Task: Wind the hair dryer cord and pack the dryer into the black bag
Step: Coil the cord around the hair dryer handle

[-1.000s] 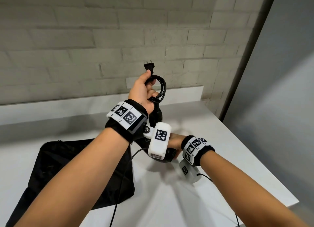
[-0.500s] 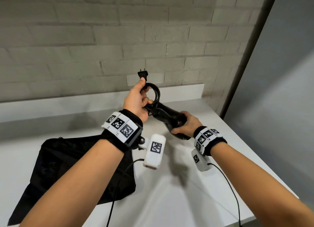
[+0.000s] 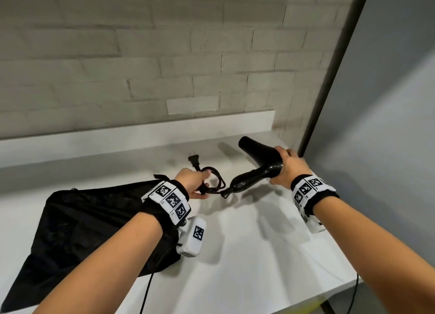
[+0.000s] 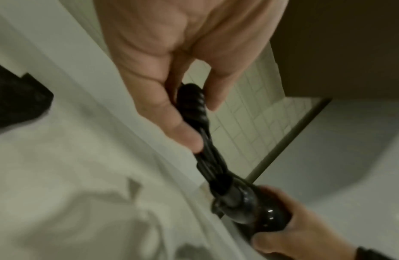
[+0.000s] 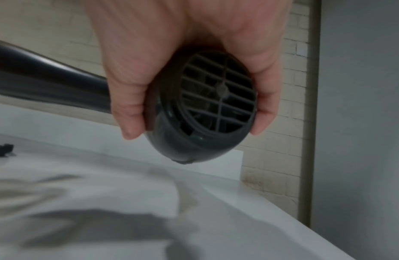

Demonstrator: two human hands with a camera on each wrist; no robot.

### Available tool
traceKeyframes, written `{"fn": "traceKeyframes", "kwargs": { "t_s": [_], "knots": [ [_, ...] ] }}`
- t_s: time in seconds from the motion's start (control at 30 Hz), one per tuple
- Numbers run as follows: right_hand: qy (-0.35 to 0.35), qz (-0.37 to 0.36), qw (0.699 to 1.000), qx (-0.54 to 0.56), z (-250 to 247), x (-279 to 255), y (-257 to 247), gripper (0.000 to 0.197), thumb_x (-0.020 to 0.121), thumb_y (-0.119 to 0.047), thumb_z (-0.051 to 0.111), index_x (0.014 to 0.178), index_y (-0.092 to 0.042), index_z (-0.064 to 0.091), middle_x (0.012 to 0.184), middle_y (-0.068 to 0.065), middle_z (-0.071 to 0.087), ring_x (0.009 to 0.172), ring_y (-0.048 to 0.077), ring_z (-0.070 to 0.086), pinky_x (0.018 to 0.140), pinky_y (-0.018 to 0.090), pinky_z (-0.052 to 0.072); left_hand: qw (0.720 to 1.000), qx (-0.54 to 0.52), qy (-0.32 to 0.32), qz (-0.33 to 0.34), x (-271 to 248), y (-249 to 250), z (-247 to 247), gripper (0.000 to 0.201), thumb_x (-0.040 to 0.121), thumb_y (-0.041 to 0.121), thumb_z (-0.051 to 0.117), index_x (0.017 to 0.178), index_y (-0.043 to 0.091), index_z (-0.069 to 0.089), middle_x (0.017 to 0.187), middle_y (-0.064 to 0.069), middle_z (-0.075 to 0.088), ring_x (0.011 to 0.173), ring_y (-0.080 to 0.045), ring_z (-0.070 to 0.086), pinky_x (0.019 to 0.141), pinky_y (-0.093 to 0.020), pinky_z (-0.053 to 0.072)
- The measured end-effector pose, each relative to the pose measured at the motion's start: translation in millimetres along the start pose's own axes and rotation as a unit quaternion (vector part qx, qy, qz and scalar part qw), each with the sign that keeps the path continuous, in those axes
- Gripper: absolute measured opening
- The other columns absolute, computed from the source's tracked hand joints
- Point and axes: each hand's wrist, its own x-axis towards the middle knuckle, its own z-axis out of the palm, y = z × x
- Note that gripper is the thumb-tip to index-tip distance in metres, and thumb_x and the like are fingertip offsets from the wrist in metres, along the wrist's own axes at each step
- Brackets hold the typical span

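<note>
My right hand [image 3: 286, 166] grips the rear of the black hair dryer [image 3: 256, 165], fingers curled round its grilled intake end [image 5: 216, 95]. The nozzle points up and left, the handle slants down toward my left hand. My left hand [image 3: 195, 183] holds the wound cord bundle [image 3: 215, 182] [image 4: 194, 109] just above the table, with the plug [image 3: 194, 162] sticking out behind it. The cord bundle joins the handle's end [image 4: 245, 202]. The black bag [image 3: 77, 222] lies flat on the white table [image 3: 247, 255] at the left, partly under my left forearm.
A grey brick wall [image 3: 141, 66] with a white ledge [image 3: 131, 132] backs the table. A dark post [image 3: 329, 78] and a grey panel stand at the right, where the table's edge runs. Thin black cables hang from both wrist cameras.
Both hands came down from chest height toward the table. The right hand swung the dryer out to the right; the left hand lowered the cord bundle near the bag.
</note>
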Motion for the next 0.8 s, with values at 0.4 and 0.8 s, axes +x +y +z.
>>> {"fn": "traceKeyframes", "kwargs": {
  "t_s": [0.4,0.8],
  "knots": [
    [-0.026,0.004,0.998,-0.056,8.9,-6.0,18.7,0.092,0.061,-0.029,0.071,0.137,-0.031,0.020,0.129,0.004,0.039,0.110,0.036,0.042,0.091,0.049,0.049,0.974,0.186,-0.110,-0.076,11.1,-9.2,28.1,0.038,0.095,0.045,0.039,0.108,0.010,0.046,0.075,-0.002,0.044,0.069,-0.012,0.049,0.054,-0.028,0.046],
    [-0.069,0.014,0.993,-0.097,20.0,-10.0,27.2,0.098,0.059,-0.023,0.075,0.138,-0.032,0.018,0.135,0.004,0.034,0.113,0.035,0.041,0.093,0.048,0.047,0.968,0.198,-0.083,-0.132,14.9,-24.1,48.3,0.035,0.099,0.031,0.039,0.124,0.007,0.048,0.115,-0.008,0.053,0.078,-0.020,0.052,0.054,-0.037,0.044]
  ]
}}
